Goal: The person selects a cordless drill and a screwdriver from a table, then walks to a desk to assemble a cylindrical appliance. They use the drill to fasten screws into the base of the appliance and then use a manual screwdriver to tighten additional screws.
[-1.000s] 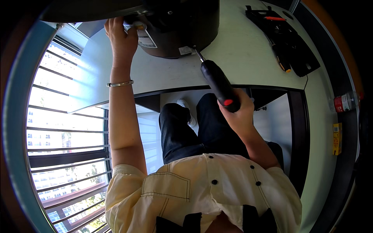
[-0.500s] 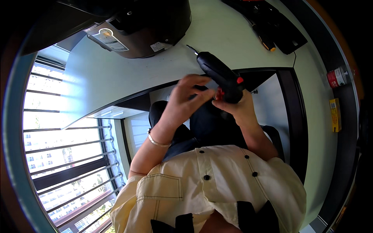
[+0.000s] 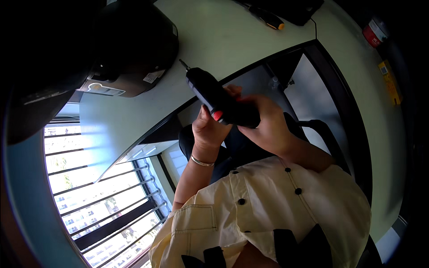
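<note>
A black cordless screwdriver (image 3: 208, 91) with red parts is held above the desk's front edge, tilted so its metal bit (image 3: 184, 64) points to the far left. My left hand (image 3: 210, 127) is closed around the tool's middle from below, its thumb on the near side and some fingertips showing beyond the body. At the rear end, my right hand (image 3: 268, 123) grips the tool's dark handle. The tool's body hides part of both hands' fingers.
A dark rounded appliance (image 3: 134, 53) stands on the pale desk (image 3: 214, 31) at the far left. A screwdriver with a yellow-tipped handle (image 3: 267, 18) lies at the back. Toward the right are a red can (image 3: 374, 33) and a yellow box (image 3: 390, 82). A barred window is at left.
My left hand, partly open beside the tool before, has closed around its body. The cordless screwdriver has moved left in view and turned slightly. The whole view has tilted.
</note>
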A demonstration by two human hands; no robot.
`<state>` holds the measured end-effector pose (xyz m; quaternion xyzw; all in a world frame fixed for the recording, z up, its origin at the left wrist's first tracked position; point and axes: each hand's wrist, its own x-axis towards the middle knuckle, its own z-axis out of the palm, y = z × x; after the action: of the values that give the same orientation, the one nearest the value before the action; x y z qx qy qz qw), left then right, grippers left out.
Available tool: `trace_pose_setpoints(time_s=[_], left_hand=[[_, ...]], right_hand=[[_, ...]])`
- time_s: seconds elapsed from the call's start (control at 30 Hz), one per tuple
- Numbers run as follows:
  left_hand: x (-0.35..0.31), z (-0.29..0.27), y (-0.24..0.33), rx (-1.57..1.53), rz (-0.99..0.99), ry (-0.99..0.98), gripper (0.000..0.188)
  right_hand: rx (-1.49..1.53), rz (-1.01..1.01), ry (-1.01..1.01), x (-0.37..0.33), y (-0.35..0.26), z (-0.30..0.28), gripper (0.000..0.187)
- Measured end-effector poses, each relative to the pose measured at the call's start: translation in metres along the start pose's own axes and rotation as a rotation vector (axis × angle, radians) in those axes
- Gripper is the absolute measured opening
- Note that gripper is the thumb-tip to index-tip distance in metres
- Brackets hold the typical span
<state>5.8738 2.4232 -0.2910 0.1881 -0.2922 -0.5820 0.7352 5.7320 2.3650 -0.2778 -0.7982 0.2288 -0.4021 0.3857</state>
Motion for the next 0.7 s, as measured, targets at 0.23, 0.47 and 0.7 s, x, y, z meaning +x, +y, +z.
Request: trace_pose_setpoints(time_s=[0.23,0.47,0.7], left_hand=[[0.0,0.004,-0.004,0.017,-0.005,0.021,0.068],[0.001,0.012,-0.008,0.001,-0.007,0.082,0.054],[0.0,0.026,-0.006,0.245,-0.044,0.141,0.055]], right_hand=[[0.03,-0.055,0.053,-0.001,0.003,0.0,0.038],[0.402,0.196,-0.003,-0.007,0.014,0.005,0.036],[0.612,0.276,-0.024,-0.006,0.021,0.005,0.031]])
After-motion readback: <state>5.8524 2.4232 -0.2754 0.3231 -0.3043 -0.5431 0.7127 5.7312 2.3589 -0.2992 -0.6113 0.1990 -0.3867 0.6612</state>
